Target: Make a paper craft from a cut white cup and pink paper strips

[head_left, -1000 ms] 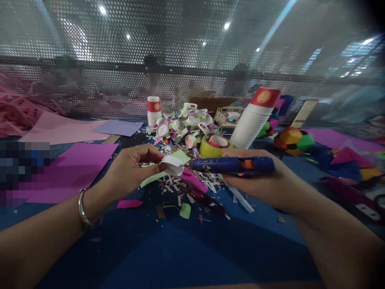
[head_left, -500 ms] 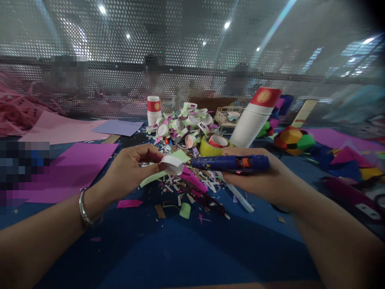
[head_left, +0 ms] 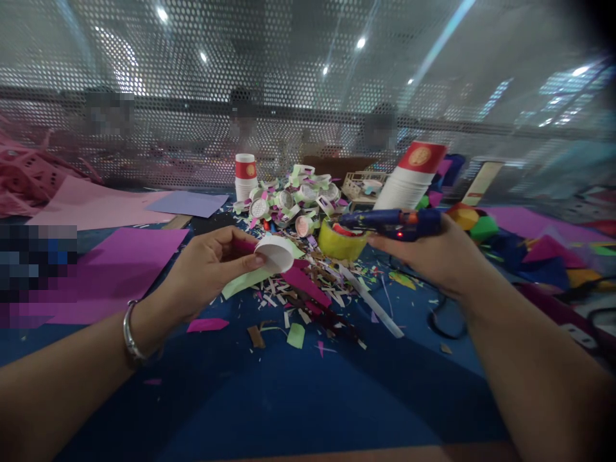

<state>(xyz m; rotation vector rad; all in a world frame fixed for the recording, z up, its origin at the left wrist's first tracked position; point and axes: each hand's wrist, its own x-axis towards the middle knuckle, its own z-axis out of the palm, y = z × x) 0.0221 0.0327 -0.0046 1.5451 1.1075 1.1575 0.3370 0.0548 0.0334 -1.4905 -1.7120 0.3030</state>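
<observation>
A small white paper cup piece [head_left: 278, 254] is pinched between the thumb and fingers of my left hand [head_left: 212, 266], its round face tilted toward me. My right hand [head_left: 436, 253] is wrapped round a dark blue glue gun [head_left: 385, 223], whose small red light is lit. The gun's tip is above the rim of a yellow tape roll [head_left: 339, 244] that has something red inside. Beneath my left hand lie a pale green paper strip [head_left: 245, 281] and magenta paper [head_left: 305, 285]. A clear glue stick [head_left: 378, 311] lies on the table among the scraps.
Behind my hands is a pile of cut cup pieces [head_left: 293, 196]. Cup stacks stand upright [head_left: 246, 176] and leaning [head_left: 411, 173]. Purple sheets [head_left: 120, 269] lie left, a colourful paper ball [head_left: 471, 220] right. A dark cable [head_left: 445, 327] loops beside my right wrist.
My right hand has moved the glue gun up and right, away from the white piece and over to the tape roll. My left hand has tilted the piece so its round face shows.
</observation>
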